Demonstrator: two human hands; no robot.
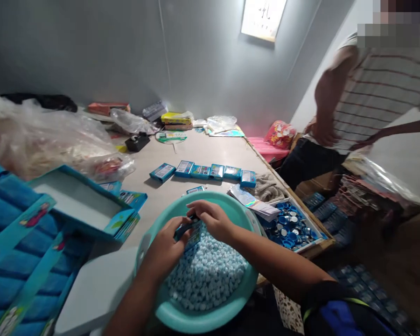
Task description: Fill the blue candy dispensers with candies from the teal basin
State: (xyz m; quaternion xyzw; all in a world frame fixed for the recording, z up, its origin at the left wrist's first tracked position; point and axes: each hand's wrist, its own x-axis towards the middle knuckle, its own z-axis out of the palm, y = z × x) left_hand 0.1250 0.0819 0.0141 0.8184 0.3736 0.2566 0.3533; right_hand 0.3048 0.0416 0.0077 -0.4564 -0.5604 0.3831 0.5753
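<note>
My left hand (168, 247) and my right hand (214, 220) together grip one small blue box (193, 238) over the pale blue pellets (210, 275), which fill part of the turquoise basin (199, 323). Beyond the basin, six similar boxes (200, 172) lie in a row on the table (206, 148).

Left hand (170, 242) and right hand (213, 218) partly hide the blue pack (193, 237), the boxes (200, 171) are too blurry to read, wall poster (263, 19) gets cropped up top.
</note>
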